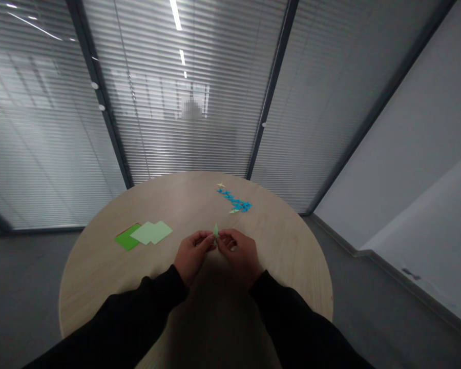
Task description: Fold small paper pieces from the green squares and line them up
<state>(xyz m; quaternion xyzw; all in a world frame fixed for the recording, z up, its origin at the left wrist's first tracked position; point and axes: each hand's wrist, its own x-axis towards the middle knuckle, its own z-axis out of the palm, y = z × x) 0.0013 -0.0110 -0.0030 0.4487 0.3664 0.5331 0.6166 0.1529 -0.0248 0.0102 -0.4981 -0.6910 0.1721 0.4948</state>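
A small pale green folded paper piece [215, 231] stands upright between my left hand [194, 254] and my right hand [239, 255], and the fingertips of both pinch it at its lower part. To the left on the round wooden table [96, 271] lie a dark green paper sheet [127, 238] and pale green square sheets [151, 232], which overlap it. Farther off sits a line of several small blue origami pieces [233, 201], with a yellow folded piece [221, 185] and a pale green folded piece [234, 210] at its ends.
The table is round, with its far edge close to a glass partition [188, 138] with slatted blinds. Grey floor surrounds the table, and a pale wall [407, 154] rises on the right.
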